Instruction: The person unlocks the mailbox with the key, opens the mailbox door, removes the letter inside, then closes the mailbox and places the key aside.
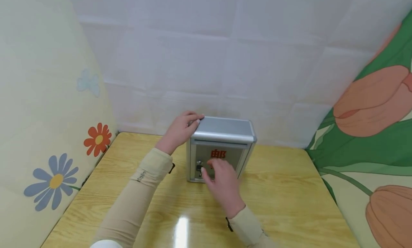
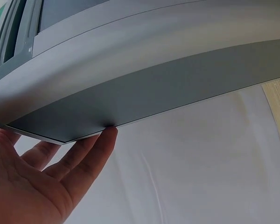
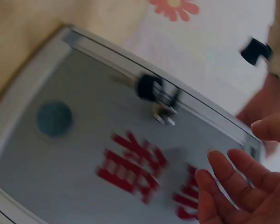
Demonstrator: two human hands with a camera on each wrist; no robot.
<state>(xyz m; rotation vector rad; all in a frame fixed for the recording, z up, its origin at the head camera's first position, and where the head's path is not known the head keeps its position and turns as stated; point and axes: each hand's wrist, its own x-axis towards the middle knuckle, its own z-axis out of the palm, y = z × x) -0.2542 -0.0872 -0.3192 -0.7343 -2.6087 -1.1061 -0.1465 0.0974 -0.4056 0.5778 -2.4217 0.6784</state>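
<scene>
A grey metal mailbox (image 1: 227, 125) with rounded silver edges stands upright on the wooden table, red characters (image 1: 218, 154) on its front panel. My left hand (image 1: 180, 130) rests on the box's upper left corner. In the left wrist view its fingers (image 2: 95, 158) extend along the box's edge, one fingertip touching the grey side panel (image 2: 144, 95). On the left of the front sits a black lock (image 3: 148, 87) with metal keys (image 3: 164, 114), blurred. My right hand (image 1: 223, 181) hovers before the front panel beside the lock, fingers loosely bent and apart, holding nothing visible.
The wood-grain table (image 1: 276, 190) spreads around the box. Behind it hangs a creased white sheet (image 1: 193, 62). A cream panel with flowers (image 1: 56, 181) borders the left side, and a cloth with large tulips (image 1: 370, 101) the right.
</scene>
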